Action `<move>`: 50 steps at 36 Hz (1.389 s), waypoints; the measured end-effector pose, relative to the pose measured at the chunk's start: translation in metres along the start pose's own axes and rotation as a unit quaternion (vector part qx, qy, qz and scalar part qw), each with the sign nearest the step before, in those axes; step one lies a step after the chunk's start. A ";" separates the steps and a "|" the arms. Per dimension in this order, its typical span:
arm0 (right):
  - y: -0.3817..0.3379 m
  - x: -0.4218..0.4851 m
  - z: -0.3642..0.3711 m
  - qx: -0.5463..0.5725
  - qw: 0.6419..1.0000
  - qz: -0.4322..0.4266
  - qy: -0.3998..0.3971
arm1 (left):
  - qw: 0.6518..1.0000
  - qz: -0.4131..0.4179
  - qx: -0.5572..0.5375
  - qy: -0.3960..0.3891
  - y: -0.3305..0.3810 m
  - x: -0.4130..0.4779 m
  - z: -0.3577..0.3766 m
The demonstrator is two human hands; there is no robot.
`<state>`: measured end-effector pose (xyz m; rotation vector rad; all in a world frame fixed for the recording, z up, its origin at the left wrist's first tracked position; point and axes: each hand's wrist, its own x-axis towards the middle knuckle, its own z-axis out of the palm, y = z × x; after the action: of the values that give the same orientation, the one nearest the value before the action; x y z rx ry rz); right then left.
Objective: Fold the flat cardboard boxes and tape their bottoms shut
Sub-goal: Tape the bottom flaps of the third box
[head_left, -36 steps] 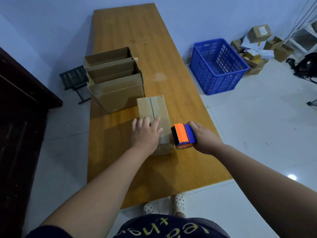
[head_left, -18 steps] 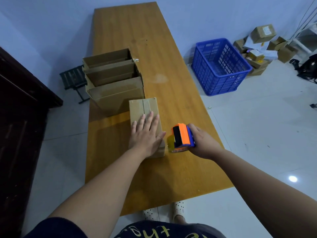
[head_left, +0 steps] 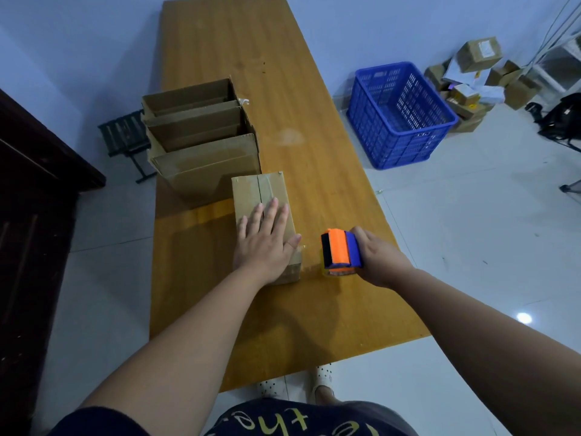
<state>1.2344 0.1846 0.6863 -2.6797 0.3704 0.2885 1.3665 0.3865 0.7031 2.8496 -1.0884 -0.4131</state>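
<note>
A small cardboard box (head_left: 257,190) lies on the wooden table (head_left: 330,190) with its closed flaps up and a strip of clear tape along the middle seam. My left hand (head_left: 265,243) rests flat on the near half of that box, fingers spread. My right hand (head_left: 379,259) grips an orange and blue tape dispenser (head_left: 339,250) that touches the table just right of the box. Behind the box stand three folded boxes (head_left: 201,143) in a row with their open tops up.
A blue plastic crate (head_left: 399,114) sits on the floor right of the table, with a heap of small boxes and parcels (head_left: 471,77) behind it. A dark cabinet (head_left: 34,215) fills the left side, and a small black stool (head_left: 125,136) stands by the table's left edge.
The tape dispenser has moved right, away from the box, down to the table. The box has slid slightly left and away, and my left hand now lies flatter on it.
</note>
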 end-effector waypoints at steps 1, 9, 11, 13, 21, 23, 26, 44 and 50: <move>0.000 0.002 0.001 -0.022 1.000 0.009 -0.002 | 1.000 0.000 -0.001 0.001 0.000 0.000 0.000; 0.023 -0.012 -0.008 -0.084 0.996 0.034 -0.014 | 1.000 -0.002 0.002 -0.001 0.001 0.000 -0.001; 0.024 -0.014 -0.009 -0.099 0.995 0.019 0.007 | 1.000 -0.004 0.005 -0.001 0.001 0.000 -0.001; 0.023 -0.014 -0.010 -0.117 0.993 -0.003 0.014 | 1.000 -0.006 0.005 0.002 0.002 -0.001 -0.002; 0.013 -0.019 -0.030 -0.193 0.981 -0.020 -0.013 | 1.000 -0.003 0.005 0.006 0.002 -0.001 -0.002; 0.005 -0.016 -0.037 -0.174 0.985 -0.007 -0.015 | 1.000 -0.001 0.006 0.007 0.001 -0.001 -0.002; -0.007 -0.006 -0.044 -0.158 0.987 0.010 -0.035 | 1.000 0.001 0.006 0.010 0.000 -0.001 -0.002; -0.072 0.053 -0.087 -0.063 0.923 0.079 -0.372 | 1.000 0.003 0.005 0.029 0.002 -0.003 -0.003; -0.075 0.064 -0.098 -0.036 0.879 0.132 -0.458 | 1.000 0.001 0.006 0.029 0.002 -0.003 -0.003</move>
<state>1.3312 0.1941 0.7857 -2.2102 0.4044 1.5805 1.3640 0.3866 0.7065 2.8519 -1.0882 -0.3221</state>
